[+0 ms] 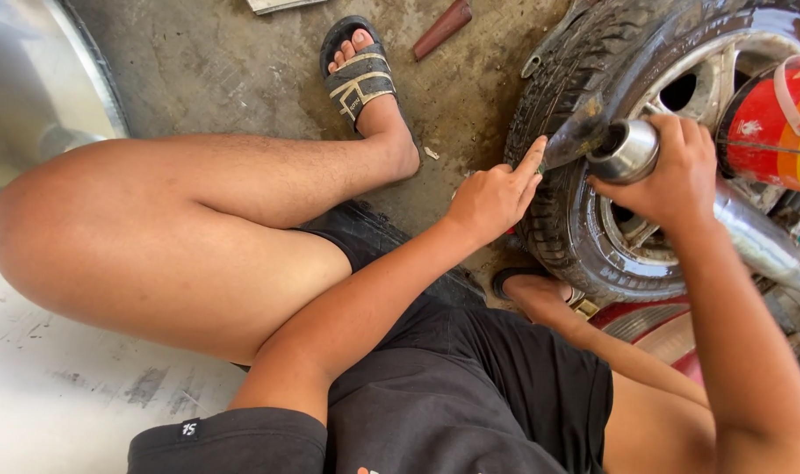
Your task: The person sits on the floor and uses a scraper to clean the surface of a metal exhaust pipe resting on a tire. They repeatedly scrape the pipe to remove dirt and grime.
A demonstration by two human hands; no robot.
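A black tyre [576, 96] on a silver wheel rim [707, 79] stands upright at the right. My right hand [668, 171] grips a shiny metal cylinder tool [628, 151] whose dark nozzle [576, 136] presses on the tyre's tread. My left hand [492, 197] rests against the tyre's sidewall, index finger stretched up toward the nozzle tip. Whether it pinches anything small is hidden.
I sit on concrete floor [233, 61], bare left leg [180, 228] bent, foot in a black sandal [358, 75]. A red-and-yellow can [773, 123] sits at the right edge, a brown stick [444, 26] lies at the top, and a grey curved panel [31, 79] stands at the left.
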